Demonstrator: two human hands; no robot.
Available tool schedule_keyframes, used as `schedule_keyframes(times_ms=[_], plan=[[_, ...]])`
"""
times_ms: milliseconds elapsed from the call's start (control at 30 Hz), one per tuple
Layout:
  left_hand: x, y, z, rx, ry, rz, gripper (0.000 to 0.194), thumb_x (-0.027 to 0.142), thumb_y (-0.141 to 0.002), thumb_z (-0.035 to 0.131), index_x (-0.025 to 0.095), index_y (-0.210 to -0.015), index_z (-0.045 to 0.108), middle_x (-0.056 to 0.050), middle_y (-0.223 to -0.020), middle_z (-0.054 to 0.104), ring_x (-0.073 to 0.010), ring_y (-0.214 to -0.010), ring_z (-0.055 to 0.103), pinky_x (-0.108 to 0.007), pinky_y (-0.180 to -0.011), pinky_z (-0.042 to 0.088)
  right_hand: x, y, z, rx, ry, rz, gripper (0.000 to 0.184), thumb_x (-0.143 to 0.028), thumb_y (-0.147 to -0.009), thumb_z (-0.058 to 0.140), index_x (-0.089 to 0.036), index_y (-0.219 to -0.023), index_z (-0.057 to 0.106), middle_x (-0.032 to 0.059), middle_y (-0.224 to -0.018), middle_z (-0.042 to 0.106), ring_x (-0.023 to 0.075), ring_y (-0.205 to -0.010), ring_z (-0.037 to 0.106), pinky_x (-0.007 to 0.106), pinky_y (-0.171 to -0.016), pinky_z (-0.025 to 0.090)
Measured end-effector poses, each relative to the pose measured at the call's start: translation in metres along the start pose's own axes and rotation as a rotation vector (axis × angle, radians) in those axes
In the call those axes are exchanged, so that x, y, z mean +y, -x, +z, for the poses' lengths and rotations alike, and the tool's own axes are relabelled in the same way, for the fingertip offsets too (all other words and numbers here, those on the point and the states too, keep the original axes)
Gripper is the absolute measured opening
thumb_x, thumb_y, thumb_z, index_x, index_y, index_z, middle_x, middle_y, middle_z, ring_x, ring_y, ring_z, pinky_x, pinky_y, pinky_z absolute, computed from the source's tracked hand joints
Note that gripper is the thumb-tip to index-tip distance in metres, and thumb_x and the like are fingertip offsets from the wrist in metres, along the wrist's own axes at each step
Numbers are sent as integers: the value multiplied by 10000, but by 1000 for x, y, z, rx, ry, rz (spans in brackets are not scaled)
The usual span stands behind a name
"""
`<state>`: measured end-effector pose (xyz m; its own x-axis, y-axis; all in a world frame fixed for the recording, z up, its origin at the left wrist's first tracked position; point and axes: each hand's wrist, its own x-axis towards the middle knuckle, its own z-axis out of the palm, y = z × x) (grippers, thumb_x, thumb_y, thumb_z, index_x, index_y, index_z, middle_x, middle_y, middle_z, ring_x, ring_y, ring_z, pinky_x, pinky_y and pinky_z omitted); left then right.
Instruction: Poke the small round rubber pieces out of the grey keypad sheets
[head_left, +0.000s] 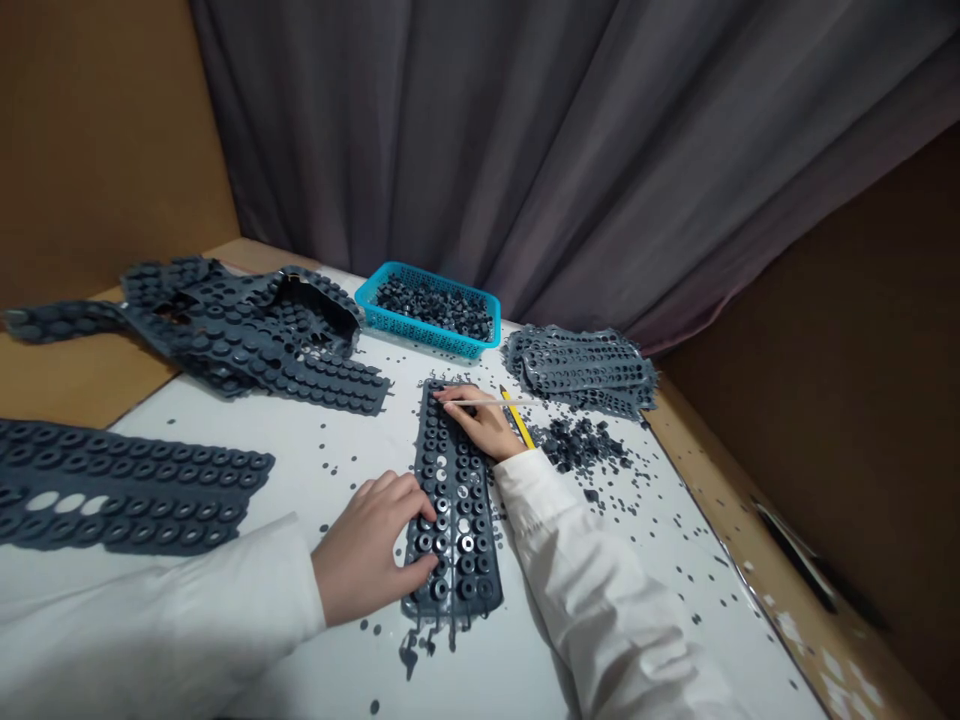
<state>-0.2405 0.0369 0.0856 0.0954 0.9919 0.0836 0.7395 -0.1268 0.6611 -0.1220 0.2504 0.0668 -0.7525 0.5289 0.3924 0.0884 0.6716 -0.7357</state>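
A dark grey rubber sheet (pixel 452 500) studded with small rings lies lengthwise on the white tabletop (pixel 330 660) in front of me. My left hand (pixel 371 545) rests on its near left edge, fingers curled and pressing the sheet down. My right hand (pixel 480 420) is at the far end of the sheet, pinching a thin pale stick (pixel 499 403) whose tip touches the top rows. A yellow pencil (pixel 519 420) lies just right of that hand. Some holes in the sheet show white where rings are gone.
A blue basket (pixel 390 318) of loose grey rings stands at the back. Piles of ring sheets lie at the far left (pixel 247 335), near left (pixel 120 485) and back right (pixel 585 365). Loose rings (pixel 581 445) and crumbs are scattered to the right. A dark curtain hangs behind.
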Motion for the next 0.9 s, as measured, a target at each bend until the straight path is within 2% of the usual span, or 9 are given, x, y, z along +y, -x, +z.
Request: schedule_keyframes(times_ms=[133,267,433,533,667,900], plan=[[-1,0,0,-2,0,-3,170,227,-728,595,223,-887,533,-20,-942,541,-240,-934,483,-389,-826,385,1,-1,1,-6,73,-50,246,-408,-922,506,-205,-944,642,82,-1038,706,201,-1004,646,383,-933,482],[0,0,0,-1,-2,-1,171,228,-730,594,224,-888,531,-23,-944,545,-241,-935,481,-388,-826,381,3,-5,-1,-16,298,-113,240,-347,-951,462,-201,-997,647,82,-1013,713,209,-955,650,373,-901,471],[0,-1,-1,-16,0,-12,167,237,-737,589,225,-892,529,-17,-942,543,-239,-937,478,-392,-827,381,6,-7,-8,114,397,-39,257,-327,-965,414,-202,-1013,634,84,-975,712,213,-915,657,347,-855,485],[0,0,-1,-22,1,-17,158,236,-740,584,223,-888,529,-19,-943,542,-238,-932,479,-393,-825,383,0,0,-7,168,308,-15,239,-343,-959,429,-205,-1019,615,83,-1070,696,204,-976,655,343,-870,498],[-1,0,0,-19,0,-12,161,238,-738,588,225,-887,529,-23,-941,542,-242,-937,478,-392,-822,386,-9,11,0,59,54,-17,203,-360,-923,512,-196,-957,627,86,-1072,701,201,-1038,644,363,-927,496],[0,1,0,-11,-4,-9,170,239,-738,587,225,-898,530,-24,-948,543,-241,-938,481,-396,-827,385,-11,15,5,24,38,-38,191,-358,-917,526,-208,-951,640,86,-1058,707,212,-1067,624,409,-956,480]])
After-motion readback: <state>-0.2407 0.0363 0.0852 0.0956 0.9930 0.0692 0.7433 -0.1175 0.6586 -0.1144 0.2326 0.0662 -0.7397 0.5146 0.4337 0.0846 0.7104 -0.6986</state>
